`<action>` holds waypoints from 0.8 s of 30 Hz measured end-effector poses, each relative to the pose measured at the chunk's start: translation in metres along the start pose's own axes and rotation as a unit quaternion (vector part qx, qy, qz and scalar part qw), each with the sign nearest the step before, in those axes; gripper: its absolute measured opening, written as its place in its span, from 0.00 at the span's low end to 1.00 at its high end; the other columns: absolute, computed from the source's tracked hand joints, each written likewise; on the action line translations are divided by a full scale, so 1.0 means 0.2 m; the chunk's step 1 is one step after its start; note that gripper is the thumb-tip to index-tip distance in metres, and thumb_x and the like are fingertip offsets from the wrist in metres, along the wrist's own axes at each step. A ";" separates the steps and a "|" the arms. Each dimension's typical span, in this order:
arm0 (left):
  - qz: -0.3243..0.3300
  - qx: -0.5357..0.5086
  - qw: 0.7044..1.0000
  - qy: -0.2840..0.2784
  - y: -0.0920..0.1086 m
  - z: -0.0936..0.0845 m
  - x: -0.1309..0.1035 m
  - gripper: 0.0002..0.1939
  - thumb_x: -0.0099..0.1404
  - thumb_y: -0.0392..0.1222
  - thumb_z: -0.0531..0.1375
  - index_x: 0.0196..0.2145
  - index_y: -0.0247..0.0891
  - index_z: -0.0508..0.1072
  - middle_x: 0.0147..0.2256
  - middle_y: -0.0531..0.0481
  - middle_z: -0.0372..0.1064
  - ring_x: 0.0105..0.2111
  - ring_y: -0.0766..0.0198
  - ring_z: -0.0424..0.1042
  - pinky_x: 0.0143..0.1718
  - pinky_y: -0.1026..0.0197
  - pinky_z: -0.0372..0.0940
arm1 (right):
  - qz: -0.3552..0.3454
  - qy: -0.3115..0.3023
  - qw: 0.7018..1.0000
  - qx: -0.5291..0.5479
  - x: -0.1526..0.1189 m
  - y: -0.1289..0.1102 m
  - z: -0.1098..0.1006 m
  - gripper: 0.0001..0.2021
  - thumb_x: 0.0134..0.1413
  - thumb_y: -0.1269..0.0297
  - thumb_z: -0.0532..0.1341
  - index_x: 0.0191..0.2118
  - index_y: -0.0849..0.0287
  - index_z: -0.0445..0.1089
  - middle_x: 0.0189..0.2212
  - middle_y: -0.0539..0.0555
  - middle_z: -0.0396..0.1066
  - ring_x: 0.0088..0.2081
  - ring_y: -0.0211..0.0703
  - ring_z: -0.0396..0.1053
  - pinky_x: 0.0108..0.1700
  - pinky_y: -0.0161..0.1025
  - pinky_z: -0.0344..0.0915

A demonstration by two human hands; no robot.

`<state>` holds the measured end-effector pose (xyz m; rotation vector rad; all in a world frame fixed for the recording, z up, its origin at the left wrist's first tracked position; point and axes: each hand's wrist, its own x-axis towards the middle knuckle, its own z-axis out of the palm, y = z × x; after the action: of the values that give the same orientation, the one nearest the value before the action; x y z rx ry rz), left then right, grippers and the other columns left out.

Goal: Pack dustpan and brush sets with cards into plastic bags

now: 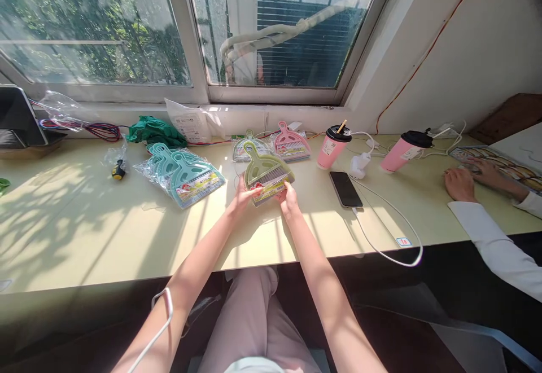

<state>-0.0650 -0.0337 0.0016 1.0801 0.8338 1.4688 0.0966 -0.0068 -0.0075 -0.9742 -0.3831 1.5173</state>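
A yellow-green mini dustpan and brush set (pixel 266 171), with a printed label along its lower edge, is held above the table. My left hand (pixel 243 194) grips its lower left side and my right hand (pixel 288 197) its lower right corner. Just behind it lie a pale green dustpan set (pixel 250 146) and a pink dustpan set (pixel 291 143). To the left, several turquoise dustpan sets (pixel 190 178) in clear wrap overlap in a pile.
A phone (pixel 346 189) on a white cable and a pink cup (pixel 332 148) stand to the right. Farther right are another pink cup (pixel 404 152) and a co-worker's hands (pixel 460 184). Left are a yellow-black screwdriver (pixel 118 170) and green cloth (pixel 156 131). The table edge (pixel 262 267) is near my lap.
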 end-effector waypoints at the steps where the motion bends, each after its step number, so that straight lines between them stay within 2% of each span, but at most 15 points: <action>1: -0.001 -0.001 1.000 -0.010 0.00 0.00 0.00 0.46 0.52 0.42 0.77 0.66 0.49 0.68 0.65 0.42 0.68 0.70 0.35 0.60 0.70 0.31 0.53 | 0.001 0.011 1.000 0.001 0.01 0.00 -0.01 0.05 0.56 0.62 0.63 0.38 0.54 0.72 0.31 0.47 0.80 0.31 0.40 0.76 0.35 0.36 0.76; 4: 0.008 0.003 1.000 -0.011 0.00 0.02 0.00 0.45 0.50 0.39 0.78 0.64 0.48 0.70 0.67 0.43 0.66 0.72 0.39 0.55 0.73 0.35 0.49 | -0.005 0.032 0.999 0.011 0.03 0.01 -0.03 0.05 0.54 0.62 0.65 0.37 0.54 0.73 0.31 0.49 0.80 0.32 0.41 0.77 0.35 0.37 0.77; 7: 0.017 0.010 1.000 0.020 0.00 0.04 0.00 0.43 0.48 0.39 0.78 0.61 0.45 0.72 0.64 0.42 0.69 0.70 0.40 0.59 0.71 0.40 0.54 | -0.028 0.046 0.998 0.017 0.04 0.03 -0.03 0.07 0.52 0.61 0.68 0.37 0.54 0.73 0.32 0.50 0.80 0.33 0.42 0.77 0.33 0.37 0.77; 9: -0.006 0.001 1.000 0.028 0.00 0.05 -0.01 0.41 0.49 0.41 0.78 0.60 0.45 0.72 0.61 0.41 0.72 0.66 0.42 0.65 0.68 0.41 0.59 | -0.050 0.060 0.997 0.022 0.04 0.04 -0.03 0.08 0.52 0.60 0.69 0.38 0.54 0.73 0.33 0.50 0.80 0.34 0.41 0.77 0.32 0.34 0.76; 11: -0.057 -0.010 0.998 0.009 -0.01 0.06 -0.01 0.39 0.51 0.44 0.78 0.59 0.43 0.71 0.57 0.40 0.75 0.61 0.42 0.72 0.64 0.41 0.64 | -0.070 0.076 0.994 0.029 0.03 0.05 -0.03 0.09 0.53 0.60 0.68 0.39 0.54 0.73 0.35 0.49 0.80 0.36 0.39 0.77 0.33 0.33 0.76; 13: -0.098 -0.021 0.994 -0.036 -0.01 0.07 -0.03 0.38 0.51 0.46 0.78 0.57 0.39 0.73 0.54 0.38 0.77 0.57 0.41 0.75 0.61 0.40 0.66 | -0.085 0.086 0.992 0.032 0.03 0.06 -0.03 0.08 0.54 0.59 0.67 0.40 0.54 0.73 0.37 0.49 0.81 0.38 0.38 0.78 0.35 0.32 0.76; 15: -0.101 -0.034 0.991 -0.077 0.00 0.08 -0.04 0.36 0.50 0.44 0.79 0.55 0.37 0.74 0.54 0.36 0.77 0.57 0.40 0.75 0.62 0.39 0.65 | -0.094 0.091 0.991 0.030 0.02 0.06 -0.02 0.08 0.55 0.59 0.67 0.40 0.54 0.73 0.38 0.49 0.81 0.39 0.38 0.78 0.36 0.32 0.76; 17: -0.080 -0.045 0.992 -0.086 0.01 0.10 -0.05 0.35 0.49 0.41 0.78 0.54 0.38 0.75 0.55 0.37 0.77 0.58 0.39 0.74 0.63 0.39 0.64 | -0.090 0.102 0.990 0.024 0.02 0.06 -0.02 0.08 0.55 0.59 0.67 0.39 0.54 0.72 0.37 0.49 0.80 0.40 0.39 0.78 0.36 0.33 0.77; 20: -0.045 -0.044 0.997 -0.053 0.01 0.11 -0.05 0.33 0.49 0.38 0.78 0.53 0.40 0.76 0.54 0.39 0.78 0.59 0.40 0.74 0.63 0.38 0.63 | -0.067 0.112 0.991 0.029 0.01 0.05 -0.01 0.07 0.57 0.59 0.67 0.37 0.54 0.72 0.34 0.50 0.80 0.40 0.40 0.79 0.37 0.33 0.77; 24: -0.029 -0.030 0.999 0.000 -0.01 0.09 -0.03 0.34 0.47 0.36 0.77 0.53 0.40 0.76 0.51 0.41 0.80 0.59 0.42 0.74 0.62 0.41 0.64 | -0.047 0.078 0.995 0.048 0.00 0.03 0.01 0.05 0.57 0.62 0.67 0.37 0.56 0.73 0.34 0.50 0.81 0.40 0.41 0.79 0.40 0.35 0.79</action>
<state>-0.0475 -0.0398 0.0047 1.0029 0.8087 1.4366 0.0913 -0.0073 -0.0111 -0.9781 -0.2389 1.3516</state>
